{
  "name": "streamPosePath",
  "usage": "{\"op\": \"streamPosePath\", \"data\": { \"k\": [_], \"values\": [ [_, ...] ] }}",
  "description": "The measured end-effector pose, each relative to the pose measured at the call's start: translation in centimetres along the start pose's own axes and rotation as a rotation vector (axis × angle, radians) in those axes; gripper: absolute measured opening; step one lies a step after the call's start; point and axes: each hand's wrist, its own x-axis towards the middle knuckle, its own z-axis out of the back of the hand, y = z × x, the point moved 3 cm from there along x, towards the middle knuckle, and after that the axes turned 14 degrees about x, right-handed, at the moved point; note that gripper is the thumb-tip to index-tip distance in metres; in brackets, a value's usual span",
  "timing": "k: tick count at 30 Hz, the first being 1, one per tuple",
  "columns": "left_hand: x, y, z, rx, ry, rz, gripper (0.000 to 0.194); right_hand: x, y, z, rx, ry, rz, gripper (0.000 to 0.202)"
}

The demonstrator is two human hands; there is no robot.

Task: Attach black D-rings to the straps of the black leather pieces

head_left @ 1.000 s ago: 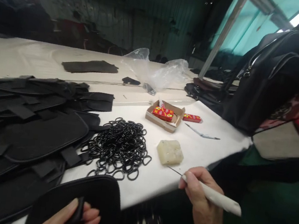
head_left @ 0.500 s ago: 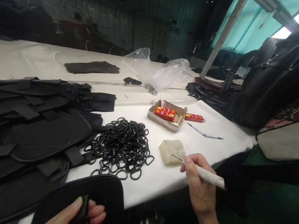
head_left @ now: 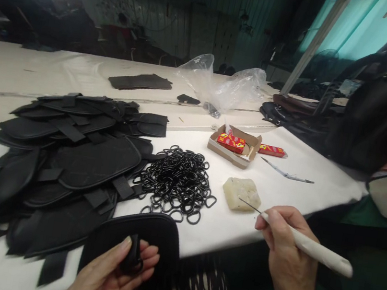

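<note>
My left hand (head_left: 114, 271) is closed on a black strap loop (head_left: 132, 254), thumb on top and fingers curled beneath. A black D-ring (head_left: 139, 267) shows at the loop's lower edge. Behind these fingers lies a black padded panel (head_left: 167, 238) with a piped edge. My right hand (head_left: 289, 249) grips a white-handled awl (head_left: 326, 254), its thin metal point reaching over a pale yellow, wax-like block (head_left: 242, 194). Whether the point touches the block I cannot tell. A heap of black D-rings (head_left: 181, 179) sits between the block and the stacked black panels (head_left: 93, 159).
Beyond the block stand a small cardboard box (head_left: 226, 156) with a red packet inside, another red packet (head_left: 272, 151), and a slim pointed tool (head_left: 287, 172). A clear plastic bag (head_left: 231, 90) lies farther back. Black bags (head_left: 368, 93) rise at the right; the table edge (head_left: 214, 252) runs before me.
The view has turned slightly left, so the tabletop things appear farther right. My right hand has drawn the awl back a little across the block. My left hand still holds the strap loop.
</note>
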Motion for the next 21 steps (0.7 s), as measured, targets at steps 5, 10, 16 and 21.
{"op": "streamPosePath", "data": {
  "k": [5,10,16,21],
  "values": [
    [-2.0,-0.2,-0.9,-0.027,0.123,-0.107,0.018,-3.6,-0.4,-2.8,0.28,0.181,-0.253,0.025],
    [-2.2,-0.1,-0.8,-0.034,0.186,-0.15,0.021,-7.2,-1.4,-7.1,0.285,0.445,-0.395,0.032],
    [-2.2,0.0,-0.8,-0.016,0.247,-0.191,0.023,-8.0,-1.8,-9.7,0.271,0.506,-0.351,0.03],
    [-2.2,0.0,-0.8,-0.002,0.267,-0.223,0.025,-8.2,-1.5,-9.9,0.247,0.524,-0.315,0.031]
  ]
}}
